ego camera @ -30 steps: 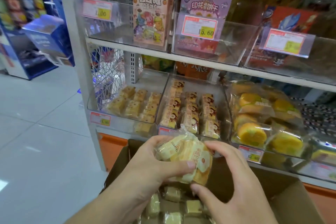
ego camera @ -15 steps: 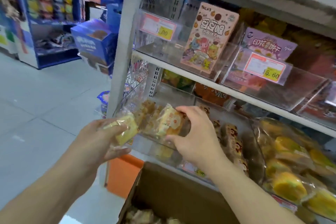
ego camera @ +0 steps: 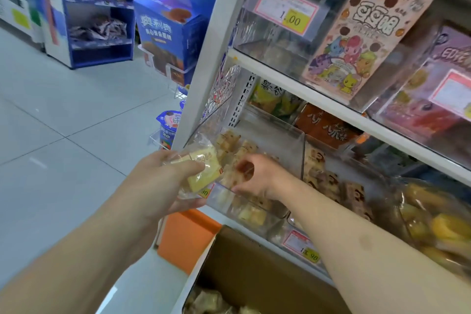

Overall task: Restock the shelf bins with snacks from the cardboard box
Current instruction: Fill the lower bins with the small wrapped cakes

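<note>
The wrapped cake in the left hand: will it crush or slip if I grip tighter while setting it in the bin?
Probably soft: the wrapped cake looks spongy, so a firm squeeze could dent it. Its glossy clear wrapper extends loose past the cake, so it may slide under the left hand. It seems light, carried by a few fingers. The right hand is already inside the clear bin.

White shelf (ego camera: 328,107) carrying clear bins (ego camera: 275,135) of wrapped snacks, cardboard box (ego camera: 254,262) on the pale tiled floor (ego camera: 63,135) just below both grips.
</note>
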A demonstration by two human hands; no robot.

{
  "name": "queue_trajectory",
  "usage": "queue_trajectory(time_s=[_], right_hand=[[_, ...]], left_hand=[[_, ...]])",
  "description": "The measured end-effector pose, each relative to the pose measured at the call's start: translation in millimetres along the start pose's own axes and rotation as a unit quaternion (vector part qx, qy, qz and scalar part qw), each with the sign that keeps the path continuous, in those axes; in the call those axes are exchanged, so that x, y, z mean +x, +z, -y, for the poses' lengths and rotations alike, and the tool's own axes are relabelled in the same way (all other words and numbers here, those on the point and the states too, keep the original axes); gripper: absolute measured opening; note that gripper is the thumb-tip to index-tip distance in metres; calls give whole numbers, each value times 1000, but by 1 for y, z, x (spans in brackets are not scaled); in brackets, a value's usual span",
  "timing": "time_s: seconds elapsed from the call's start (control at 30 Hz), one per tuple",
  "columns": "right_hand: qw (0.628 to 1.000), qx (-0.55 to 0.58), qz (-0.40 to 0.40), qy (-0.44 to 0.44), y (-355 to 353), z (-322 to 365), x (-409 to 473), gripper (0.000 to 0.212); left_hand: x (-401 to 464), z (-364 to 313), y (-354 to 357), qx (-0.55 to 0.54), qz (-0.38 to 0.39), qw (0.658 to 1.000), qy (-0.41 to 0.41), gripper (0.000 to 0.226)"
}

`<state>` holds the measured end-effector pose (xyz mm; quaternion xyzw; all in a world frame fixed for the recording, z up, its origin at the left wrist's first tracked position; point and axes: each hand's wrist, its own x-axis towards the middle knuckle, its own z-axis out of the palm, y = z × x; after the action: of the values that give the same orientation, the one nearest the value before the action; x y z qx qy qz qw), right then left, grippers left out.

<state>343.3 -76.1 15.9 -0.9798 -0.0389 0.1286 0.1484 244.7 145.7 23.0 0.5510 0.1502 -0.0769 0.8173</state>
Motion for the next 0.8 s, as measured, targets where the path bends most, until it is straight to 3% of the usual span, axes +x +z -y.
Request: queue_trajectory(time_s=[0.23, 0.5, 0.8], right_hand=[[999, 38, 14, -4, -3, -4, 5, 38], [1000, -2, 1, 29, 2, -5, 13, 35], [998, 51, -22, 41, 10, -13, 19, 25]], left_hand=[[0, 3, 3, 11, 2, 1000, -4, 40], [0, 4, 2, 24, 2, 1000, -10, 37], [0, 4, 4, 25, 4, 1000, -12, 40]])
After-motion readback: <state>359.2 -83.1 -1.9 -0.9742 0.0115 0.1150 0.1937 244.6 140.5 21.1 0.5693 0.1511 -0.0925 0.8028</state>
